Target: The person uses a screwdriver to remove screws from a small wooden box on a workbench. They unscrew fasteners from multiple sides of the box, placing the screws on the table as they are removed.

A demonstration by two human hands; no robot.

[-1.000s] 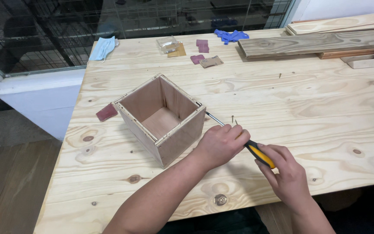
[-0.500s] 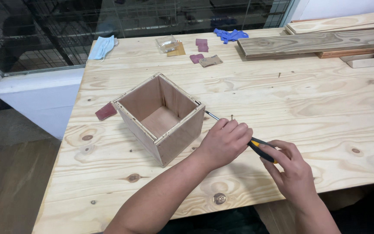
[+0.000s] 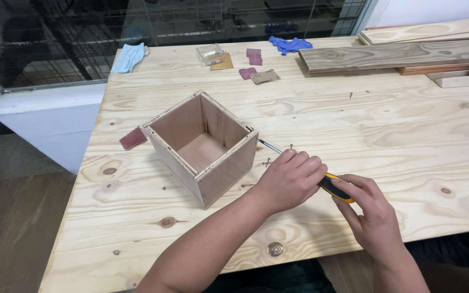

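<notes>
Close together, both hands grip one screwdriver [image 3: 299,165]. Its long axis runs from the right hand [image 3: 373,217], closed on the yellow-and-black handle, up-left past the left hand [image 3: 291,179], curled over the shaft, to the open wooden box [image 3: 202,146] on the desk [image 3: 381,125]. The left hand is nearer the box. Whether the tip meets a screw is hard to make out.

An open plywood box [image 3: 202,146] sits on the pine worktop [image 3: 386,135]. Just right of the box, the left hand [image 3: 291,179] steadies a screwdriver [image 3: 299,165]; the right hand [image 3: 373,217] grips its yellow handle.
</notes>
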